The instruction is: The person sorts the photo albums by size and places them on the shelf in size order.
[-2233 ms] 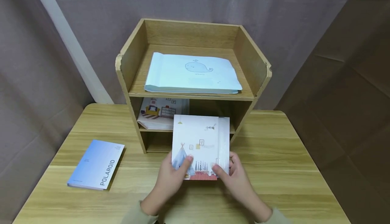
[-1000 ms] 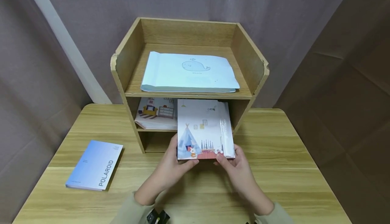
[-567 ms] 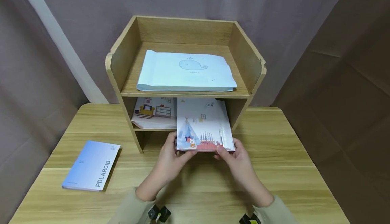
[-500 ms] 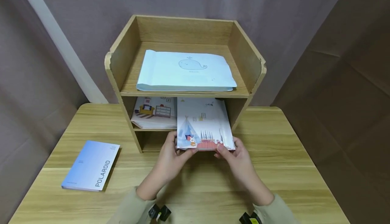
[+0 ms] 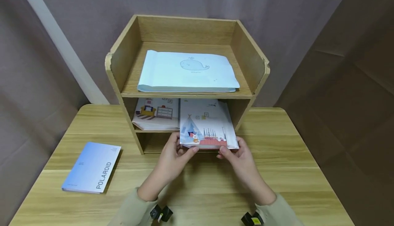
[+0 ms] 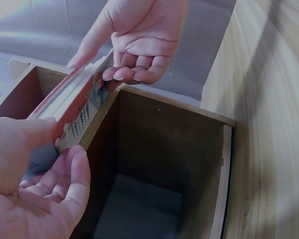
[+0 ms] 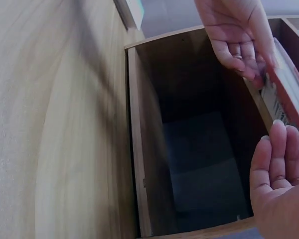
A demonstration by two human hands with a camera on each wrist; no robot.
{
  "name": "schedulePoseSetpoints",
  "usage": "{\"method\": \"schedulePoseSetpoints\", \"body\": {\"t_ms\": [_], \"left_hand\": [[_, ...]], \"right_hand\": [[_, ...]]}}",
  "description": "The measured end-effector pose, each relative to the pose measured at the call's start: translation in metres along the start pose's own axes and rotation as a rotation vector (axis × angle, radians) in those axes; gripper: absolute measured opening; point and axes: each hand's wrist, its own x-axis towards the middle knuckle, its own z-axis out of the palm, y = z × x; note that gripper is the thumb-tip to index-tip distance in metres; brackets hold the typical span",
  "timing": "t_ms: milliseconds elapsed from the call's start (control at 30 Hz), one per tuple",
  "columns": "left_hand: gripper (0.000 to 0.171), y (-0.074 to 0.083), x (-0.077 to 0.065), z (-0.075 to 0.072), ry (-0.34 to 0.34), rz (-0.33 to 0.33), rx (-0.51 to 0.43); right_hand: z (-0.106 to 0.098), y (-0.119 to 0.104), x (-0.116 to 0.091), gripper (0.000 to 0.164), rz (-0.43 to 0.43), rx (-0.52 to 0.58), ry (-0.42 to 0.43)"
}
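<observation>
A white album (image 5: 204,127) with a blue tent drawing lies partly inside the middle shelf compartment, its front end sticking out. My left hand (image 5: 173,161) grips its near left corner, thumb at the front edge and fingers below. At the near right corner my right hand (image 5: 240,161) pinches it with the thumb on the cover. The left wrist view shows the album's page edge (image 6: 65,97) between both hands. Left of it, on the same shelf, lies another album (image 5: 157,114) with a yellow armchair drawing.
The wooden shelf unit (image 5: 124,62) stands at the back of the table (image 5: 292,171). On its top level lies a pale blue whale album (image 5: 172,72). The bottom compartment (image 5: 158,143) is below. A blue POLAROID album (image 5: 91,167) lies on the table at left.
Both hands have moved forward with the tent album, from in front of the shelf into the middle compartment. Its front end has lowered slightly. The other albums remain in place.
</observation>
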Motion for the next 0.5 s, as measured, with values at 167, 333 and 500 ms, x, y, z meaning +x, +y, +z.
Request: {"method": "schedulePoseSetpoints", "body": {"t_ms": [167,333,500], "left_hand": [[0.044,-0.001,0.001,0.000,0.020,0.013,0.034],[0.041,-0.004,0.004,0.001,0.044,0.018,0.080],[0.035,-0.010,0.010,0.002,0.062,0.021,0.091]], "right_hand": [[0.001,0.004,0.003,0.045,-0.016,-0.008,0.020],[0.006,0.008,0.007,0.042,-0.038,-0.018,0.087],[0.008,0.012,0.016,0.036,-0.077,-0.046,0.187]]}}
